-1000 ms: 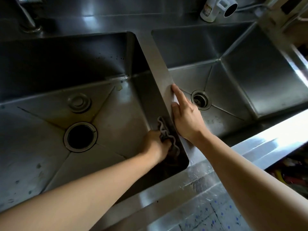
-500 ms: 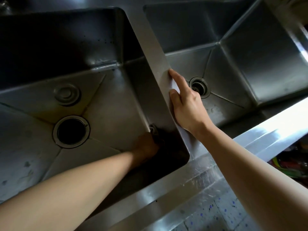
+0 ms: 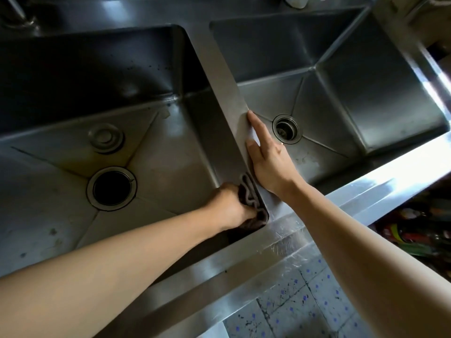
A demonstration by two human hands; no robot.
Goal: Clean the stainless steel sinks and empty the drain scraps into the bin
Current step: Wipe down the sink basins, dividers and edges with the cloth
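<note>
Two stainless steel sinks sit side by side. In the left sink [image 3: 61,215] my left hand [image 3: 229,203] grips a dark crumpled cloth [image 3: 251,198] against the near right corner of the wall, just under the rim. My right hand [image 3: 268,162] rests flat with straight fingers on the divider [image 3: 219,76] between the basins. An open drain hole [image 3: 111,189] lies in the left sink floor, with a round drain plug [image 3: 105,138] behind it. The right sink [image 3: 378,98] has a drain strainer [image 3: 286,128] in its floor.
A tap base [image 3: 17,13] stands at the far left on the back ledge, and a white object [image 3: 296,0] is at the top edge. The steel front rim [image 3: 305,230] runs along the near side. Below it are a speckled tiled floor [image 3: 305,301] and colourful items [image 3: 415,230] at right.
My left hand with the cloth dipped down the corner wall half a second ago and has come back up to just under the rim. My right hand stays on the divider.
</note>
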